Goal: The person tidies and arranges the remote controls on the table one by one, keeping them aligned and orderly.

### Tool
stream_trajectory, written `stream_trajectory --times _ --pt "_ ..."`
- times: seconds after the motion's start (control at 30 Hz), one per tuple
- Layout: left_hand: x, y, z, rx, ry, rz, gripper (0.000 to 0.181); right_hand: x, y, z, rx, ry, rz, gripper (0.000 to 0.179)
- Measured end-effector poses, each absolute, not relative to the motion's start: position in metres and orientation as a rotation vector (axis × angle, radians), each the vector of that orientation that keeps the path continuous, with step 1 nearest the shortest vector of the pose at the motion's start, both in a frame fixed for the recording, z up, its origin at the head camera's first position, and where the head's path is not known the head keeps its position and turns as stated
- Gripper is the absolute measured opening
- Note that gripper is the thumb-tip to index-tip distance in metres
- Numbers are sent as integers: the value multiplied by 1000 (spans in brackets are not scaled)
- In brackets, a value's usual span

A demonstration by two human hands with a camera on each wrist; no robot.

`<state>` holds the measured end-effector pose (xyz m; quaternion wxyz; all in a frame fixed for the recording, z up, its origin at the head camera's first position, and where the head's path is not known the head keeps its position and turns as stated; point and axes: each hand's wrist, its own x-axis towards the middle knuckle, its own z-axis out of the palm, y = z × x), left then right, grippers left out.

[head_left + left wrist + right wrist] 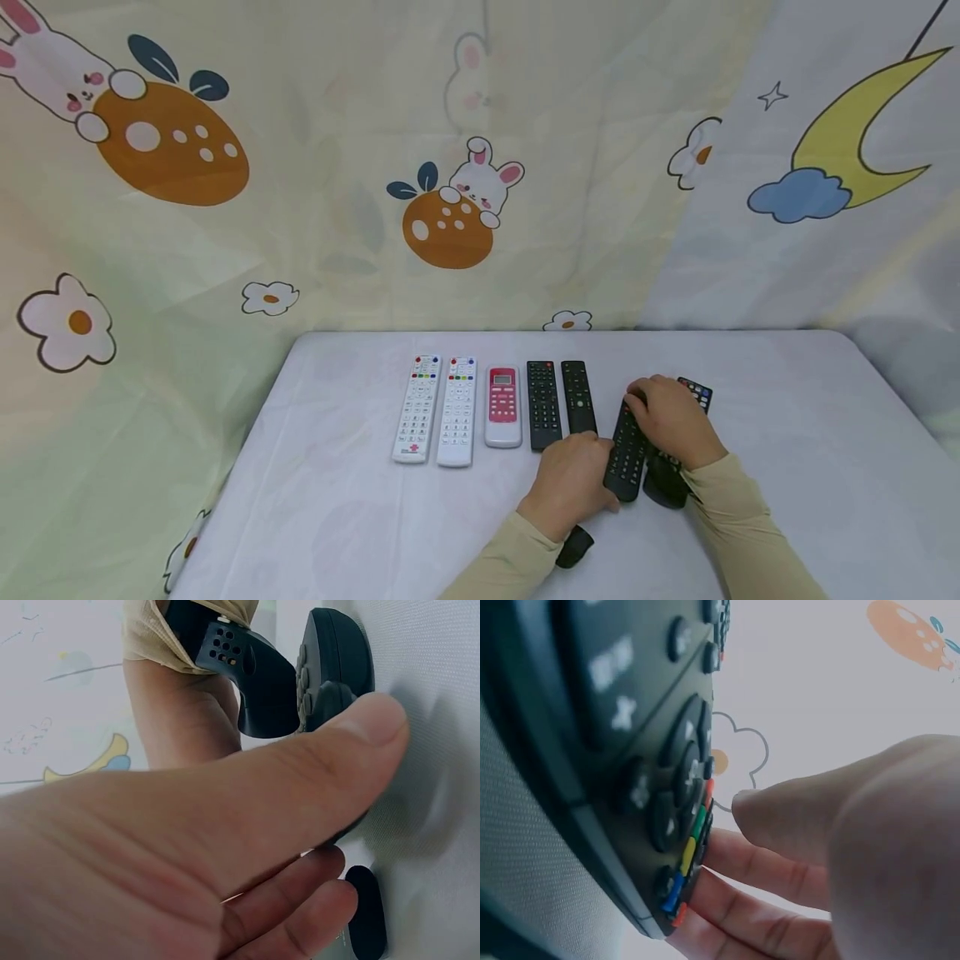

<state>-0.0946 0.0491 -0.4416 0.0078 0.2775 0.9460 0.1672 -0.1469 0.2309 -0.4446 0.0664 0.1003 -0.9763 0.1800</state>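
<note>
Between my two hands stands a black remote control (628,467), its buttons facing up and its lower end toward me. My left hand (572,483) grips it near the lower end, thumb at the near corner and fingers along its left side. At the far end, my right hand (671,417) curls its fingers over the top. Another black remote (697,392) lies just right of it, partly hidden under the right hand and wrist. Up close in the right wrist view is a black remote (645,772) with coloured buttons, the right thumb and fingers beside it.
Left of the hands is a row on the white table (300,517): two long white remotes (417,408) (456,412), a short white remote with a pink face (502,407), and two black remotes (543,404) (577,396). A patterned cloth (345,250) hangs behind.
</note>
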Motion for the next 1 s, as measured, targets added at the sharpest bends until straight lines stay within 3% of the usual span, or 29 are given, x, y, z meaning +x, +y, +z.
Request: stream_trajectory --times 1.0 --pt "-94 53 -444 874 3048 501 63 -156 231 -443 324 -2919 727 27"
